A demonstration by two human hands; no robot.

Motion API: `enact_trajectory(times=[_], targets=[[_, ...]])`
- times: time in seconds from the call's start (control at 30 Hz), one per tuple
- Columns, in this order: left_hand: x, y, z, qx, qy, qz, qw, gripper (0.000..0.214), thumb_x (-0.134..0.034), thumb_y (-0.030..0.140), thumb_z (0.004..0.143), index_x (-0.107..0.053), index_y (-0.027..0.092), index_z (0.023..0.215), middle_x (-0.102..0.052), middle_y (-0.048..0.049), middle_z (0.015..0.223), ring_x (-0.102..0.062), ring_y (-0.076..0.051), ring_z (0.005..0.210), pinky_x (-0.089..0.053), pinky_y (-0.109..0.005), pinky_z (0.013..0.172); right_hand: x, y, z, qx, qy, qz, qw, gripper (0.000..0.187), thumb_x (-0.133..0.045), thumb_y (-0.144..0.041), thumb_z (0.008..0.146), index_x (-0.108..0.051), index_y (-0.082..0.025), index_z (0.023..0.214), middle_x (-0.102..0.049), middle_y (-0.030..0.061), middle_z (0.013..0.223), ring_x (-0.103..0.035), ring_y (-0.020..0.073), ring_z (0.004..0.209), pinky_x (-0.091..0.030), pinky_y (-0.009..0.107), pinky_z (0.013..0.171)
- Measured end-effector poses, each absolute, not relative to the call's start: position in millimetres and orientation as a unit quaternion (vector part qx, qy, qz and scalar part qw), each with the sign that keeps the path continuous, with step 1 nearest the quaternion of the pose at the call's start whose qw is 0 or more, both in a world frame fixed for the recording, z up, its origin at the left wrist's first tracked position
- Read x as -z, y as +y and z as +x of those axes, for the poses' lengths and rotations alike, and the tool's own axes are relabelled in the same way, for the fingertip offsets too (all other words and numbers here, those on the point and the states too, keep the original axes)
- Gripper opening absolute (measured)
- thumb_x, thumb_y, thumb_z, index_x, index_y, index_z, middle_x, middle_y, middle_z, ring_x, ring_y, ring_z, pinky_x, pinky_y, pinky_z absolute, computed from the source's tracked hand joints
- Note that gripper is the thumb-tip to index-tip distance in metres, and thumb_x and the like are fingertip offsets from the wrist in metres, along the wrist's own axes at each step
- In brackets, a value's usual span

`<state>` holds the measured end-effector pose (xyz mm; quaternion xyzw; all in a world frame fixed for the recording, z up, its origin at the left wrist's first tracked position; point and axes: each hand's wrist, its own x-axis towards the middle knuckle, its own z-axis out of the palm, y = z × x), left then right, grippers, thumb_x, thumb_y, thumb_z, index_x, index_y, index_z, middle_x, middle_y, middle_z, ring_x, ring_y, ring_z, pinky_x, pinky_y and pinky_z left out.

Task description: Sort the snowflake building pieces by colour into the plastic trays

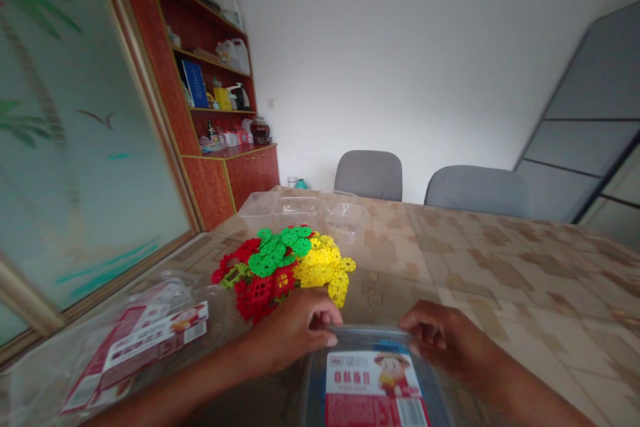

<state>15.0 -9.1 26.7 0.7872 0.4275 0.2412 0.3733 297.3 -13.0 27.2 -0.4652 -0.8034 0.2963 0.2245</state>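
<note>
A clear plastic box point(315, 380) with a red-and-white label on its lid stands at the near edge of the table, cut off by the bottom of the view. Something blue shows through its plastic. My left hand point(305, 320) pinches the far left corner of the box. At the far right corner my right hand point(440, 333) grips the rim with curled fingers. Just beyond my left hand lies a heap of flat plastic snap pieces: green discs point(277, 250), yellow discs point(325, 263) and red pieces point(257, 290).
Clear lids with labels point(150, 347) are stacked at the left. A clear divided tray point(297, 207) sits behind the heap. Two grey chairs point(369, 173) stand past the patterned table point(450, 253). A red-brown shelf unit point(210, 80) and a frosted glass door point(85, 133) are on the left.
</note>
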Motion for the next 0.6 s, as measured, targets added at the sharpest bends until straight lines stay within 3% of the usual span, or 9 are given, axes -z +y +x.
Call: enact_trajectory(times=[0.3, 0.6], targets=[[-26.2, -14.1, 14.3, -0.225, 0.414, 0.833, 0.289, 0.014, -0.064, 0.011, 0.073, -0.064, 0.019, 0.085, -0.057, 0.0009, 0.083, -0.052, -0.014, 0.077, -0.035, -0.021, 0.066, -28.9, -14.2, 292.4, -0.233, -0.828, -0.458, 0.222, 0.02, -0.05, -0.004, 0.067, -0.066, -0.015, 0.072, -0.06, 0.0009, 0.067, -0.053, 0.0117, 0.058, -0.039, 0.02, 0.052], [-33.5, -16.8, 13.3, -0.22, 0.408, 0.846, 0.262, 0.013, -0.064, 0.011, 0.075, -0.062, 0.018, 0.086, -0.057, 0.0012, 0.083, -0.053, -0.014, 0.077, -0.035, -0.021, 0.066, -29.1, -13.6, 278.5, -0.208, -0.841, -0.454, 0.206, 0.018, -0.048, -0.009, 0.077, -0.065, -0.016, 0.079, -0.061, 0.0035, 0.075, -0.056, 0.0133, 0.063, -0.04, 0.022, 0.056]])
